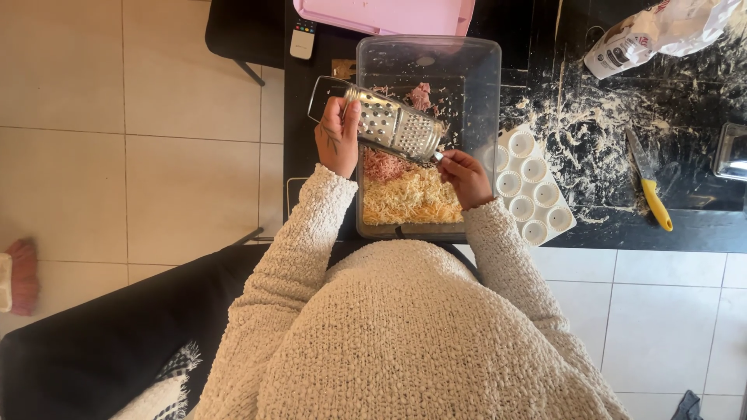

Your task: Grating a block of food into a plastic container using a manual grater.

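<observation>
A pale tiled floor (pixel 93 117) fills the left and the bottom right of the frame, and a black counter (pixel 700 222) dusted with flour runs across the upper right. Nearest, at the bottom centre, is the person's cream knitted sweater (pixel 405 342), with a dark seat (pixel 101 342) at the lower left.

Just above the sweater, in the centre, a clear plastic container (pixel 486 78) sits on the counter. Its near end holds a heap of grated yellow cheese (pixel 412 198), with shredded pink ham (pixel 381 165) just beyond it. The left hand (pixel 338 140) is wrapped around the handle end of a metal box grater (pixel 397 128), which lies tilted on its side over the container. The right hand (pixel 464 177) is closed at the grater's lower right edge; it seems to pinch something small against the metal, though I cannot tell what.

By the look of it, the grating is well along and the last scrap is being worked off. The next stroke calls for fingertips kept clear of the holes and the grater held over the container.

Right of the container lies a white mould tray (pixel 545 218) with round cups, then a yellow-handled knife (pixel 652 190). At the top edge are a pink lid (pixel 389 14) and, upper right, a crumpled flour bag (pixel 654 31).
</observation>
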